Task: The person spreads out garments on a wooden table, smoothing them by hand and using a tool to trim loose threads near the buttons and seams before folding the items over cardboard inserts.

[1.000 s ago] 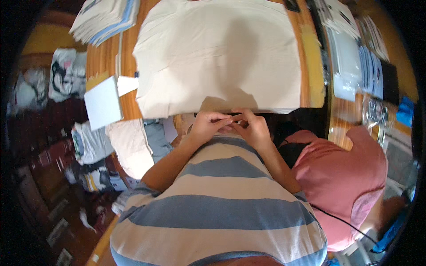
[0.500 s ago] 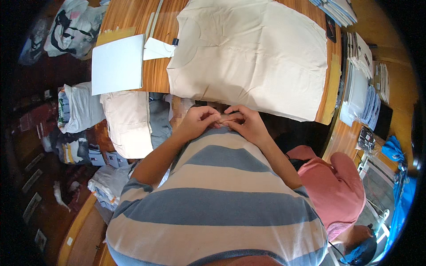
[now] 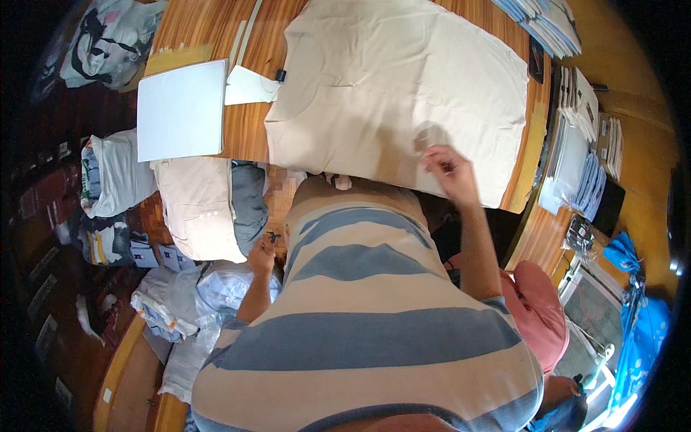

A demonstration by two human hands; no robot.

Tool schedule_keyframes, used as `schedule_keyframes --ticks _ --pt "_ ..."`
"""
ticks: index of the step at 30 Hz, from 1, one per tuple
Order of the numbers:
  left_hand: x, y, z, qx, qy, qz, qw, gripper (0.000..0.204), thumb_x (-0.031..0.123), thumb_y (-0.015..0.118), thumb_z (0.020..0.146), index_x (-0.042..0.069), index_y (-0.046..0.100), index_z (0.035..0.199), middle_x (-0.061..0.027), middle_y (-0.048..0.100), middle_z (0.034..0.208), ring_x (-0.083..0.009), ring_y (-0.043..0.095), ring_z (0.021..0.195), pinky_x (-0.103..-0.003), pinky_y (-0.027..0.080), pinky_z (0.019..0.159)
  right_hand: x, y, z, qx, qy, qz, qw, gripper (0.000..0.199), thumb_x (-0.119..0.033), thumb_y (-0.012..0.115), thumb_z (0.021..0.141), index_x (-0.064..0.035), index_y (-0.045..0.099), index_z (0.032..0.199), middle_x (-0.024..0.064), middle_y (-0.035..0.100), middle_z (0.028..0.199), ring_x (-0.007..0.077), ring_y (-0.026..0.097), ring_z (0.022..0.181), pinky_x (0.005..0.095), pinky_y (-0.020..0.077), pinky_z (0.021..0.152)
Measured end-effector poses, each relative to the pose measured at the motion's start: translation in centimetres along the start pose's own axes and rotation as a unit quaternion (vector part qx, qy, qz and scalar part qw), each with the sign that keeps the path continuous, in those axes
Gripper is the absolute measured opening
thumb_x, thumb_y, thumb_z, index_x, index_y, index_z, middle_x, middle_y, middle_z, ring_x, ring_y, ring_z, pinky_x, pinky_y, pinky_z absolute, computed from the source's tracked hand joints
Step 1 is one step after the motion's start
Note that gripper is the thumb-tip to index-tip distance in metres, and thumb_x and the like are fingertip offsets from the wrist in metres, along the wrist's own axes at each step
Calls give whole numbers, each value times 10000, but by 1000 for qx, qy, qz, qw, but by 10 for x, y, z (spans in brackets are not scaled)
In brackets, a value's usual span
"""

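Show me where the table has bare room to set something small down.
Bare wood shows on the table left of the cream cloth, beyond the white pad. A smaller patch lies between pad and cloth, below the white paper piece. Crowded: the right-hand side surface, with folded stacks and a clear packet.

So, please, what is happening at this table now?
A person in a striped shirt is at a table, with a cream cloth spread on it. The right hand, half curled, is over the cloth's near edge; I cannot tell if it touches. The left hand is low at the person's side, with something small and dark by it, too small to make out.
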State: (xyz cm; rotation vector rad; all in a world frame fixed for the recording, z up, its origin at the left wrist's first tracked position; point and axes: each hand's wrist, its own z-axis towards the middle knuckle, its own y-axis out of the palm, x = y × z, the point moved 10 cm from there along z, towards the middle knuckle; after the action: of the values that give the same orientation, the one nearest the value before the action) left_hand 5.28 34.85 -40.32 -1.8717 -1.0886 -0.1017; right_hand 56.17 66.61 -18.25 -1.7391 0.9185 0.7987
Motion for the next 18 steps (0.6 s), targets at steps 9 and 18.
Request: schedule_keyframes --ticks 9,18 --pt "45 74 -33 -10 -21 143 989 254 224 782 915 5 656 893 -142 727 827 -256 691 676 -436 582 579 85 -295 160 163 -7 -65 984 279 -215 564 1081 22 707 1114 83 778 911 135 712 743 290 568 680" --pt "-25 110 -96 -100 -293 68 948 329 253 797 894 -34 698 1021 -190 758 935 -314 744 799 -438 616 650 162 -461 298 310 65 -408 856 689 -715 672 877 -113 763 1199 170 771 1141 368 711 1142 453 532 995"
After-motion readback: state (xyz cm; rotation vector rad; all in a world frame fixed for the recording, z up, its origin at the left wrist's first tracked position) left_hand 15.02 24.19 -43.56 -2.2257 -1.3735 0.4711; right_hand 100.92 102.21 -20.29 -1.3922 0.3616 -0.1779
